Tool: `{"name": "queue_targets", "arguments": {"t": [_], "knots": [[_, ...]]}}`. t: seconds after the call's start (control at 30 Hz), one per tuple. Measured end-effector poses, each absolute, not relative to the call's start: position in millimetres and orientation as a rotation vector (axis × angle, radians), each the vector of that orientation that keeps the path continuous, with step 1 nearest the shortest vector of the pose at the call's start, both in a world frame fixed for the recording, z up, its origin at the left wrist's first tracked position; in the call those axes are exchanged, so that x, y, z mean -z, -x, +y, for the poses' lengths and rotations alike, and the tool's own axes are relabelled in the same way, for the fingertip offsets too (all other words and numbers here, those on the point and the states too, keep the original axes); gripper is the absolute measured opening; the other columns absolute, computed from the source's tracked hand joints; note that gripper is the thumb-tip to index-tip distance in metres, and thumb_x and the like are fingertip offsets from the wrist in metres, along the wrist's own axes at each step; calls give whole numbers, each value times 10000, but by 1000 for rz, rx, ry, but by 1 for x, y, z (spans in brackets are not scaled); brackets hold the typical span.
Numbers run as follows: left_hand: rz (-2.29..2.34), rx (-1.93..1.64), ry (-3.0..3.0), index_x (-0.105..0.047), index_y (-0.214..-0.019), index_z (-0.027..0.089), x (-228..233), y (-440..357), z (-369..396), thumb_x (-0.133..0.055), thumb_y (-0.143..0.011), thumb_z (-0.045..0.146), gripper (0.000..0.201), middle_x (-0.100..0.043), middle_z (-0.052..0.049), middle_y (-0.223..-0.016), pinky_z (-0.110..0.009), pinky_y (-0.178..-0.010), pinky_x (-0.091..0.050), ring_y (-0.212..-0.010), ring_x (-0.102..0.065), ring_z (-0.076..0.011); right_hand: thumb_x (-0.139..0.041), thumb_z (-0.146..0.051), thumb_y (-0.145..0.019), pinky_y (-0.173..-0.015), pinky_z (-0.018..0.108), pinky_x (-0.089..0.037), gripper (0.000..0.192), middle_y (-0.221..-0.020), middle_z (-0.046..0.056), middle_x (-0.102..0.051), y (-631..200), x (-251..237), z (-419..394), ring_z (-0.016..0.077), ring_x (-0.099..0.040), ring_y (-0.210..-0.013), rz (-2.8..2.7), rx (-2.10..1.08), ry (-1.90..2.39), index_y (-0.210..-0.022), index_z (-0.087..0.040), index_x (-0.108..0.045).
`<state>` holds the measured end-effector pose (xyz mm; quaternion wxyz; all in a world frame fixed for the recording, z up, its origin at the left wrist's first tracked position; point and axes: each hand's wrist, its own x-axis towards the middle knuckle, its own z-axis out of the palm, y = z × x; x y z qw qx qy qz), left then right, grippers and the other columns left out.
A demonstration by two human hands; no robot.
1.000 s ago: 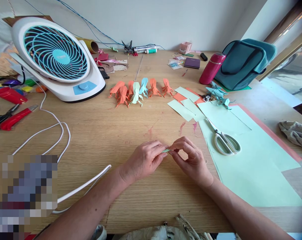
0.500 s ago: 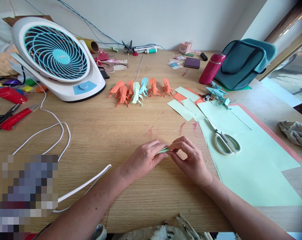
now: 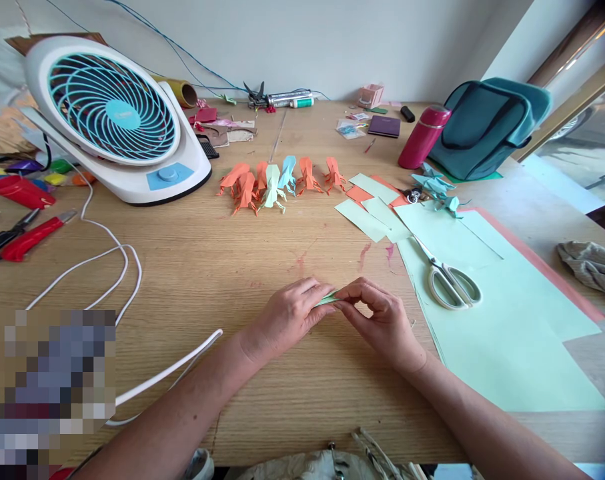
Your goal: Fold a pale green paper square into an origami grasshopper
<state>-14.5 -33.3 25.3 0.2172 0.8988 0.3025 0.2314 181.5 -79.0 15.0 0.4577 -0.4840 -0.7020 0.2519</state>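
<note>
My left hand [image 3: 288, 319] and my right hand [image 3: 382, 320] meet at the fingertips over the wooden table [image 3: 222, 267], both pinching a small folded piece of light green paper [image 3: 328, 300]. Most of that paper is hidden by my fingers. Behind my hands stands a row of folded paper figures [image 3: 277, 179], orange, light green and light blue. White-handled scissors [image 3: 449, 279] lie on large light green sheets [image 3: 502, 313] to the right of my right hand.
A white and teal fan [image 3: 117, 120] stands at the back left, its white cable [image 3: 112, 267] looping forward. Red-handled tools [image 3: 27, 233] lie far left. A pink bottle [image 3: 425, 137], a teal bag [image 3: 489, 127] and cut paper pieces [image 3: 372, 210] sit at the back right.
My hands have sunk slightly toward the table while keeping the green paper pinched between them. Nothing else on the table has moved.
</note>
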Motion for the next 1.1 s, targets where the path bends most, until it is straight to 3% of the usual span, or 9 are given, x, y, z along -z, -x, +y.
{"name": "queue_targets", "arguments": {"t": [0.3, 0.73, 0.97, 1.1], "knots": [[825, -631, -2508, -595, -1228, 159, -23, 15, -33, -465, -1020, 376, 328, -671, -70, -1049, -310, -842, -534, -969, -667, -195, -596, -190, -952, -628, 266, -510, 91, -787, 19, -656, -185, -16, -79, 134, -615, -679, -1816, -483, 1182, -885, -228, -644], [781, -626, -2621, -619, -1211, 149, -25, 16, -33, -451, -1039, 319, 294, -680, -72, -996, -289, -823, -544, -946, -668, -180, -640, -220, -912, -594, 257, -482, 170, -709, -15, -585, -185, -17, -79, 123, -550, -632, -1728, -565, 1247, -761, -221, -562], [768, -653, -2703, -653, -1095, 137, -24, 15, -31, -437, -1040, 335, 298, -688, -68, -905, -301, -754, -528, -854, -670, -193, -648, -236, -919, -654, 280, -499, 41, -806, 10, -609, -187, -17, -76, 136, -575, -706, -1709, -666, 1205, -888, -224, -623], [771, -746, -2596, -602, -1208, 158, -26, 18, -29, -497, -1020, 338, 280, -724, -76, -1039, -306, -811, -534, -940, -691, -196, -636, -230, -931, -643, 277, -472, 118, -777, 6, -586, -188, -18, -76, 132, -550, -698, -1674, -717, 1180, -814, -215, -633]]}}
